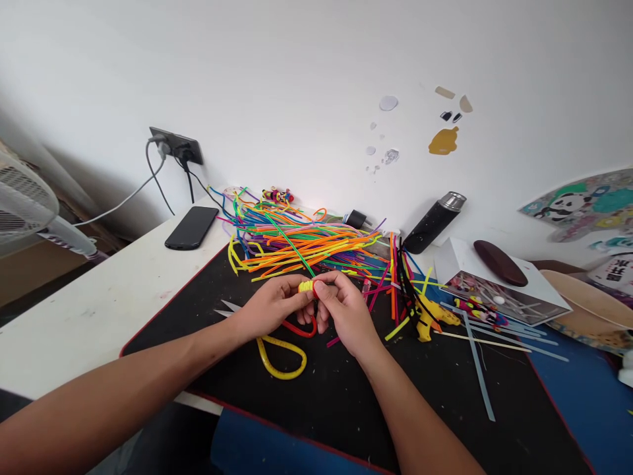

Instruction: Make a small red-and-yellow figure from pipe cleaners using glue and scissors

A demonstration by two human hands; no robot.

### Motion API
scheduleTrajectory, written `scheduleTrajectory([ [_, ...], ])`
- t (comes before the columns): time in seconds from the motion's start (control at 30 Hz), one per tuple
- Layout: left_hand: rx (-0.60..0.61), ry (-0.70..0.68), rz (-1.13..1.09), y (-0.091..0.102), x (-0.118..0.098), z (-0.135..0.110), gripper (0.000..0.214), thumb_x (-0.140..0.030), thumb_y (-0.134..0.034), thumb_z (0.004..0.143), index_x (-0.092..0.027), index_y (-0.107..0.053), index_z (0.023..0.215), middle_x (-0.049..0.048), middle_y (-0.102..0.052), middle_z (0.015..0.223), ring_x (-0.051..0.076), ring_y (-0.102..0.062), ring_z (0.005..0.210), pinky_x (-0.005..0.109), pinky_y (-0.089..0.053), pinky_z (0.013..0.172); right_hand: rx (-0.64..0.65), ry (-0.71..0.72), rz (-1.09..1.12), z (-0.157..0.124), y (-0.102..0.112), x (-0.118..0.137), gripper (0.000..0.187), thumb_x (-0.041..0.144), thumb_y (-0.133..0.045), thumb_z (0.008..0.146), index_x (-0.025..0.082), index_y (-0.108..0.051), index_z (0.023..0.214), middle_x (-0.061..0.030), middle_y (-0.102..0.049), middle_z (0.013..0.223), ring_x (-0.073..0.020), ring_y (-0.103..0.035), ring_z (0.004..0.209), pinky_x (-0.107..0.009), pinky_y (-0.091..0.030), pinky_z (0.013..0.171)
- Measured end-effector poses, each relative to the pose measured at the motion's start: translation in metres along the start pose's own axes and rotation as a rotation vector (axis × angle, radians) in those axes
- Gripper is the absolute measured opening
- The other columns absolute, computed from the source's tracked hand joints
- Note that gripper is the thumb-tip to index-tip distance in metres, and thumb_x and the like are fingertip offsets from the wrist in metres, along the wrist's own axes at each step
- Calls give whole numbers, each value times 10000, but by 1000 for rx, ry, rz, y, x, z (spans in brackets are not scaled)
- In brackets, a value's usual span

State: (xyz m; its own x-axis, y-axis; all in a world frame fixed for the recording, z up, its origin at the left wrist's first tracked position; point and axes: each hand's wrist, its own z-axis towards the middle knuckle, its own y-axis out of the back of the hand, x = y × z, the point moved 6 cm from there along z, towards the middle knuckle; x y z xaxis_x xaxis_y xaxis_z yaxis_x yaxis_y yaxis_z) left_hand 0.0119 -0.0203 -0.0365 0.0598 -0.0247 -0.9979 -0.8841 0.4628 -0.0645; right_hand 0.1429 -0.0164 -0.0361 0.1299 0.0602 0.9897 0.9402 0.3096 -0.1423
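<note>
My left hand (270, 305) and my right hand (346, 307) meet over a black mat (346, 396), both pinched on a small coil of yellow and red pipe cleaner (307, 286). A yellow pipe cleaner tail (281, 359) loops down onto the mat below my hands, and a red tail (299, 328) curves under my left fingers. Just beyond my hands lies a big pile of coloured pipe cleaners (301, 241). Scissors (227, 309) peek out from under my left wrist.
A yellow glue gun (428, 318) and glue sticks (477, 359) lie to the right, beside a white box (499, 284) with a dark case on it. A black phone (192, 227), a black flask (435, 223), a wall socket (177, 145) and a fan (30, 211) stand around.
</note>
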Motion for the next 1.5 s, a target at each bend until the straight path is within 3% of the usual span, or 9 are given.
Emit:
scheduleTrajectory([
  [0.4, -21, 2, -6, 0, 0, -1, 472, -610, -691, 925, -141, -646, 893, 24, -687, 695, 126, -635, 583, 241, -536, 598, 9, 9, -11, -1, -1, 2, 374, 550, -710, 914, 207, -587, 996, 104, -542, 480, -115, -524, 364, -216, -444, 405],
  [1.1, 13, -10, -48, 0, 3, 2, 469, -600, -642, 957, -135, -659, 897, 70, -725, 808, 167, -688, 683, 286, -564, 675, -27, 34, -72, 0, 0, 7, 403, 579, -719, 894, 201, -614, 987, 99, -542, 528, -112, -532, 365, -231, -433, 396],
  [1.5, -50, -44, 19, 0, -4, -2, 487, -631, -629, 953, -151, -624, 871, 24, -661, 715, 144, -635, 627, 264, -539, 624, -12, 29, -107, -4, -4, 6, 403, 591, -680, 928, 213, -575, 1023, 100, -542, 512, -127, -554, 377, -224, -430, 405],
])
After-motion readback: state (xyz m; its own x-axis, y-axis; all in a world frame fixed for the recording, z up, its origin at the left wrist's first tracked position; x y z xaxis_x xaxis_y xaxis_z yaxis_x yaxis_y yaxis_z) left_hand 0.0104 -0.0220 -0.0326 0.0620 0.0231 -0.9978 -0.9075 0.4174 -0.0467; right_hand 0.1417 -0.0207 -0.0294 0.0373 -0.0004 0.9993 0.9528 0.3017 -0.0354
